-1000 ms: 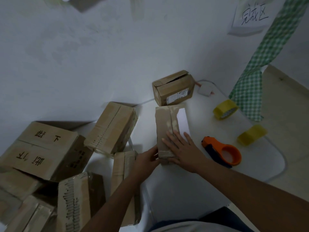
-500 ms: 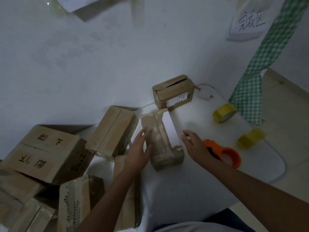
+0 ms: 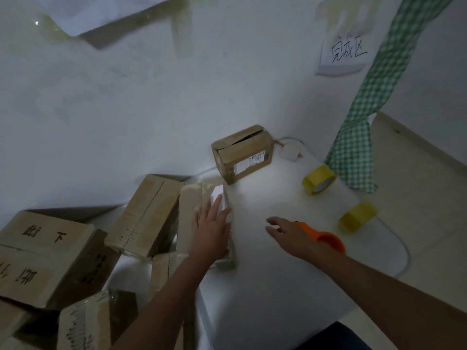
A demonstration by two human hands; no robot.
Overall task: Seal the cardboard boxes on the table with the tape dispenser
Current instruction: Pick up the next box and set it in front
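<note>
A narrow taped cardboard box point(image 3: 189, 213) lies at the left side of the white table point(image 3: 265, 286), against the pile of other boxes. My left hand point(image 3: 211, 231) rests flat on its right face, fingers spread, pressing it. My right hand point(image 3: 290, 236) hovers open over the table to the right, holding nothing, just in front of the orange tape dispenser point(image 3: 326, 239), which it partly hides. A small brown box with a shipping label point(image 3: 242, 154) stands by the wall, its top flaps slightly apart.
Several cardboard boxes point(image 3: 144, 218) are heaped at the left, one large with printed characters point(image 3: 43, 256). Two yellow tape rolls point(image 3: 319, 179) point(image 3: 357, 216) lie at the right. A white adapter point(image 3: 290, 152) and a green checked cloth point(image 3: 358, 147) are at the back right.
The narrow box has been pushed left against the pile. My left hand moved from its end onto its side face. My right hand left the box and shifted toward the dispenser.
</note>
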